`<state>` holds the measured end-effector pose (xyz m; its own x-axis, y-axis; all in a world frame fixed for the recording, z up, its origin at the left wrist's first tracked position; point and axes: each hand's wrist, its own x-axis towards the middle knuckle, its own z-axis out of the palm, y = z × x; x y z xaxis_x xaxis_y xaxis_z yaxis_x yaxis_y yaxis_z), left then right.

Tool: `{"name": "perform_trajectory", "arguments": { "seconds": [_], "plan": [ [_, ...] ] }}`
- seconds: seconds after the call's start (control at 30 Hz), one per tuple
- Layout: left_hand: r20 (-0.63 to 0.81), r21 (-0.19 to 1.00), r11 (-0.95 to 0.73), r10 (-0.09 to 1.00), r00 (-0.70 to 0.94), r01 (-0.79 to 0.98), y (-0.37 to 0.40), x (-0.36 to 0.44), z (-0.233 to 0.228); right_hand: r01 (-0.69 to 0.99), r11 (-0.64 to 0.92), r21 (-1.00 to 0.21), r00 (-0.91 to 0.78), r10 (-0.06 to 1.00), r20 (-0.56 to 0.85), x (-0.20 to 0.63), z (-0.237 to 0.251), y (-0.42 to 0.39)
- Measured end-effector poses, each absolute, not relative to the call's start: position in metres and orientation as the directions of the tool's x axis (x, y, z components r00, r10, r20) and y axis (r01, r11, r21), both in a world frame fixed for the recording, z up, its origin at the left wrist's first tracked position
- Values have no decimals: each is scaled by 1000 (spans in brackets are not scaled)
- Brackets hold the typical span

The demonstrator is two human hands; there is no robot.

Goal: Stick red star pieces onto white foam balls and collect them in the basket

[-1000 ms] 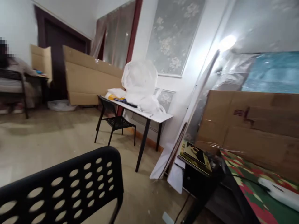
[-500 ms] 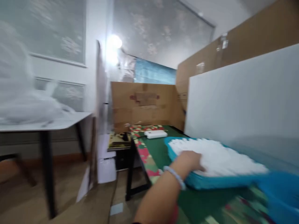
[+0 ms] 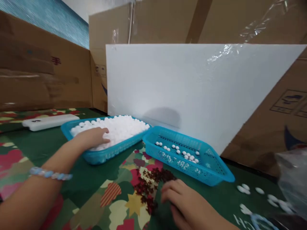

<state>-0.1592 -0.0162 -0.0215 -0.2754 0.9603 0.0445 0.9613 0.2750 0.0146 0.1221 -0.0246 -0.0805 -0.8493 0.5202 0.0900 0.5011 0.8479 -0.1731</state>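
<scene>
My left hand [image 3: 92, 138], with a beaded bracelet at the wrist, reaches over the near rim of a blue plastic basket [image 3: 103, 156]. Small white balls [image 3: 122, 127] fill that basket, and my fingertips rest among them, spread apart, with nothing visibly gripped. My right hand [image 3: 179, 198] is low over the table, fingers bent and apart, holding nothing I can see. Just beyond its fingertips lies a loose heap of small dark red pieces [image 3: 150, 185]. A second blue basket [image 3: 187, 166] stands to the right, with white balls scattered on its bottom.
A patterned cloth [image 3: 96, 195] covers the table. A white power strip [image 3: 50, 122] lies at the left. White pieces [image 3: 260, 190], a light-blue loop handle [image 3: 262, 221] and a clear plastic bag [image 3: 294, 179] are at the right. A white board [image 3: 168, 83] and cardboard [image 3: 155, 22] stand behind.
My view has swung right and closer to the table. My left hand stays at the filled basket. My right hand, the red pieces and the whole second basket have come into view.
</scene>
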Motion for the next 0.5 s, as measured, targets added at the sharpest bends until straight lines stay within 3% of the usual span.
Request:
{"name": "perform_trajectory", "arguments": {
  "seconds": [0.13,0.5],
  "plan": [
    [117,28,310,943,-311,950,-10,-164,-26,602,753,-265,-796,593,-125,103,-63,-16],
    [284,69,318,902,-324,946,-11,-159,-27,553,783,-285,-825,562,-59,88,-79,-7]
  ]
}}
